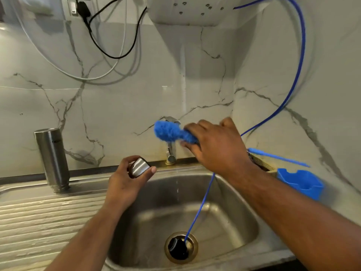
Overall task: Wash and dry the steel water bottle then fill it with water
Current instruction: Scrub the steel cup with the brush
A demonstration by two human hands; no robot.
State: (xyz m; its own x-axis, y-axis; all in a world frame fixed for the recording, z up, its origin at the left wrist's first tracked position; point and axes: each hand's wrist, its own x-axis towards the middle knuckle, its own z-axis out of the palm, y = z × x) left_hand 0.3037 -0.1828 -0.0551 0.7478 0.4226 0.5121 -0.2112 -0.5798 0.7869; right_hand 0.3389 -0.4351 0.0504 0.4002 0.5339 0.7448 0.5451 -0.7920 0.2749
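Note:
The steel water bottle stands upside down, mouth down, on the ribbed drainboard left of the sink. My left hand grips the bottle's steel cap over the sink's left rim. My right hand holds a fluffy blue bottle brush in front of the tap, bristles pointing left. A thin stream of water falls from the tap into the steel sink.
A thin blue hose runs down into the sink drain. A blue plastic holder and a blue-handled tool sit on the right counter. Cables hang on the marble wall under a white appliance.

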